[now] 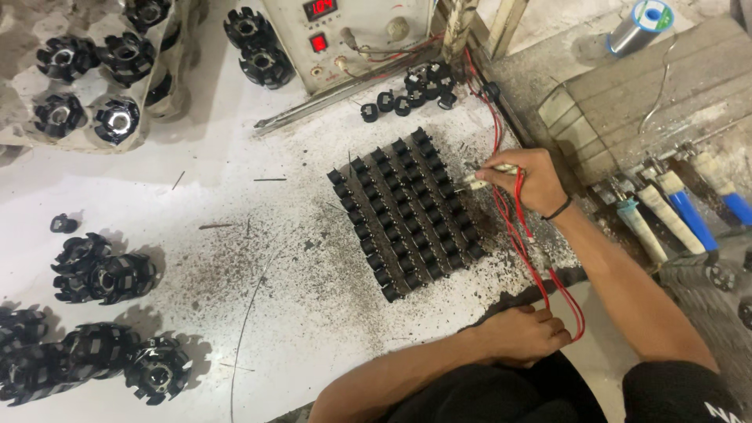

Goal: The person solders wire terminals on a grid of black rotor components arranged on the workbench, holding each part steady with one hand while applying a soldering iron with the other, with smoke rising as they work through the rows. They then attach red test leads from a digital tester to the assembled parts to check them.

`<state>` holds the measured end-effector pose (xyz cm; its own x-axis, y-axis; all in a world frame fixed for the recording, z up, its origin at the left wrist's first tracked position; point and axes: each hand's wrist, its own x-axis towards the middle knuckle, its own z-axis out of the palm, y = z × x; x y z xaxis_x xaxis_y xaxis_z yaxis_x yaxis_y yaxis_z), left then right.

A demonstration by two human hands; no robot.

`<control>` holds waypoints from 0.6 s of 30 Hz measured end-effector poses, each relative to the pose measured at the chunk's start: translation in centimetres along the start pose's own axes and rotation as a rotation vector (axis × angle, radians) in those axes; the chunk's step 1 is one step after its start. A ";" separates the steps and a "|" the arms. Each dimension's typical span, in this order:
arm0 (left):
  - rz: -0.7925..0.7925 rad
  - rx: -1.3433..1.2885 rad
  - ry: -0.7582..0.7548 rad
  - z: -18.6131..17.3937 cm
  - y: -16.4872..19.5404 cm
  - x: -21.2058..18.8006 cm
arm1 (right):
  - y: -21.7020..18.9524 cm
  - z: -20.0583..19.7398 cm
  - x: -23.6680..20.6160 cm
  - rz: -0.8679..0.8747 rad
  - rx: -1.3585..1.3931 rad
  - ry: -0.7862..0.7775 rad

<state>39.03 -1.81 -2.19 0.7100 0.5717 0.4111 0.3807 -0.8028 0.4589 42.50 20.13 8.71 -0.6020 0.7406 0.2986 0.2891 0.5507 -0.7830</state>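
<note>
1. Black plastic parts (407,213) sit packed in tilted rows in the middle of the scorched white table (235,204); that block is what you are working on, so keep your eyes on the row at its right edge.
2. Your right hand (523,182) has its fingers closed around a slim probe (479,177), held like a pen, with the tip at the right edge of the block. Keep that pinch firm but light, and let the wrist hover, not drag across the neighbouring parts.
3. Bring the tip down onto one part at a time. The rows sit tight together, so I judge a slanted approach risks bridging two of them.
4. The red wires (517,227) run from the control box (345,35) past your right wrist and down to your left hand. Keep them slack and off the block so they do not tug the probe sideways.
5. Your left hand (523,335) lies flat at the table edge with its fingers loosely closed over the red wires. It looks like a resting hold, not a real grip. Leave it there as an anchor.
6. Work along a row in order; the parts look alike, and skipping about invites misses.
7. The loose black parts (415,90) near the control box and the bigger black rotors (102,270) at the left lie well apart; leave them.
</note>
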 end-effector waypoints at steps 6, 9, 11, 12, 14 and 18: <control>-0.031 0.034 -0.078 0.1 0.2 0.1 | -0.8 -0.3 0.2 -0.111 -0.102 -0.003; -0.046 0.008 -0.026 0.5 0.3 -0.1 | -1.4 -1.2 0.8 -0.049 -0.040 -0.055; -0.049 -0.008 -0.002 0.6 0.4 -0.2 | -1.6 -1.3 1.4 -0.048 -0.040 0.000; -0.058 -0.024 -0.007 0.5 0.4 -0.2 | -1.7 -1.2 1.7 -0.050 -0.037 0.023; -0.070 -0.053 -0.020 0.3 0.4 -0.2 | -1.7 -0.6 2.2 -0.045 -0.016 -0.005; -0.062 -0.024 -0.037 -0.2 0.3 0.0 | -1.7 0.5 2.9 0.102 0.084 -0.019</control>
<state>39.04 -2.03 -1.86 0.7067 0.6136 0.3521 0.4111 -0.7612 0.5015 39.90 21.15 10.67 -0.5872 0.7830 0.2053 0.2869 0.4385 -0.8517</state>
